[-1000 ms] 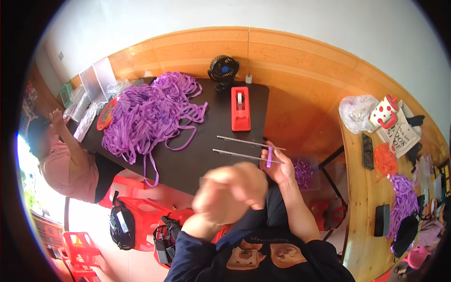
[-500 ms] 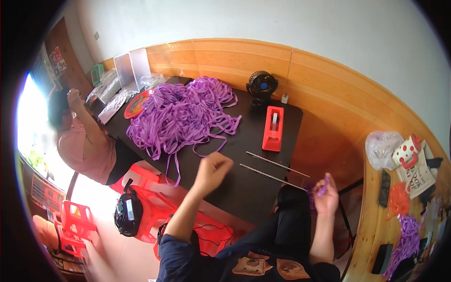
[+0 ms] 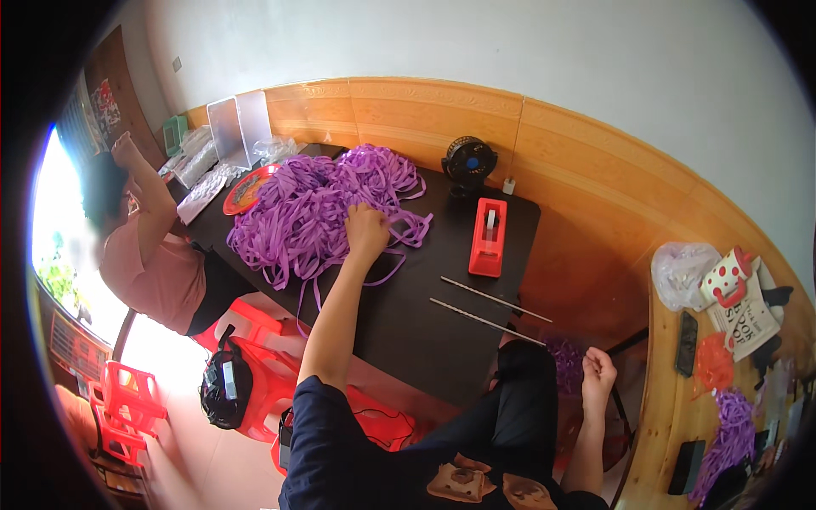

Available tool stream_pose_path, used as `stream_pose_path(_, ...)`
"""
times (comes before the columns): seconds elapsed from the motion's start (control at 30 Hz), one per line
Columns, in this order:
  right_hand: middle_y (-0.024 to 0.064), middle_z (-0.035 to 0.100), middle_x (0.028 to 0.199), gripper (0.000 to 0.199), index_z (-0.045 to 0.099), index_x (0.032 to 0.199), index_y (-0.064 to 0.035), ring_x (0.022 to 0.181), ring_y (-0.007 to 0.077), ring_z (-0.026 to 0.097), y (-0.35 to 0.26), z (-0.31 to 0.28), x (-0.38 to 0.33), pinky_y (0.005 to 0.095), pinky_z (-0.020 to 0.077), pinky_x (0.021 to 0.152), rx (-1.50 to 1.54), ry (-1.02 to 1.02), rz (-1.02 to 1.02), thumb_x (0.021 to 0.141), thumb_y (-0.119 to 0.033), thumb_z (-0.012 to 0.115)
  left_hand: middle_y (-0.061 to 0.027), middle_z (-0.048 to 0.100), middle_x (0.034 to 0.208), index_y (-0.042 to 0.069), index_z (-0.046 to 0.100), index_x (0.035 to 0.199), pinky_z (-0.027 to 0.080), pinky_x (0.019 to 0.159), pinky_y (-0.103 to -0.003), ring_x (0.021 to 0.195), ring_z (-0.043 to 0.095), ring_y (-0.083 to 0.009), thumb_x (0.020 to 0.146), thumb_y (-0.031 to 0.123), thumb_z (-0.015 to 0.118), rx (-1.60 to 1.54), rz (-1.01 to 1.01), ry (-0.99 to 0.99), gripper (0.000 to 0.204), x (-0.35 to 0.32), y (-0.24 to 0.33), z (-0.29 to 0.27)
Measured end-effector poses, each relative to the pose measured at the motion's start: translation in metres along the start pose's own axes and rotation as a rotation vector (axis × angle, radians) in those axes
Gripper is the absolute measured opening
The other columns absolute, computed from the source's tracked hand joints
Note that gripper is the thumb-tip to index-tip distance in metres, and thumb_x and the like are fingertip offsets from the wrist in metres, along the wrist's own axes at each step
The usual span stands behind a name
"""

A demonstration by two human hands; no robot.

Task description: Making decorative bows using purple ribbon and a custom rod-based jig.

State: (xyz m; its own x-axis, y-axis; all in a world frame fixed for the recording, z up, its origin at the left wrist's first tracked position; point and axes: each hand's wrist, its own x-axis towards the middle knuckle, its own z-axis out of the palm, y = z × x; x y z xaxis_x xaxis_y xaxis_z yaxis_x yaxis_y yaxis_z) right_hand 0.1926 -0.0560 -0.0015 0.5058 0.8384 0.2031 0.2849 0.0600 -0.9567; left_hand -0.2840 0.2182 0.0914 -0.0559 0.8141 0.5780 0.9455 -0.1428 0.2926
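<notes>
Head camera: I see the left hand [image 3: 367, 233] at the right side of a heap of purple ribbon [image 3: 293, 208] on a dark table [image 3: 408, 340], fingers bent down; I cannot tell whether they grip any. The right hand [image 3: 599, 372], fingers curled closed, is near two thin rods [image 3: 487, 321] jutting past the table's edge.

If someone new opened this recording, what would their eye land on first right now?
Most likely the big tangled heap of purple ribbon on the dark table, with the person's left hand at its right side. Next, the bright red tape dispenser to the right of the heap, in front of the small black fan. Then two thin rods, nearly parallel, jutting past the table's right edge.
</notes>
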Motion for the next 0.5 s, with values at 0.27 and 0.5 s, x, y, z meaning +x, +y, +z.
stream_pose_path(0.27,0.0048,0.064,0.093,0.018,0.065,0.107,0.0036,0.082,0.0084,0.061,-0.060,0.009,-0.014,0.0200,0.0486,0.072,0.083,-0.082,-0.181,0.090,0.004,0.061,-0.0096,0.069,0.076,-0.002,0.072,0.085,0.051,0.067,-0.037,0.069,0.065,-0.0225,0.084,0.013,0.066,-0.598,0.044,-0.003,0.016,0.036,0.021,-0.067)
stream_pose_path(0.5,0.0052,0.067,0.097,0.016,0.066,0.105,0.0044,0.087,0.0084,0.060,-0.112,0.021,-0.039,0.0215,0.0479,0.080,0.247,-0.208,-0.182,0.090,0.006,0.061,-0.0003,0.062,0.063,-0.002,0.072,0.090,0.043,0.054,-0.024,0.057,0.056,-0.0073,0.092,0.012,0.063,-1.242,0.005,-0.272,0.016,0.021,0.084,-0.151)
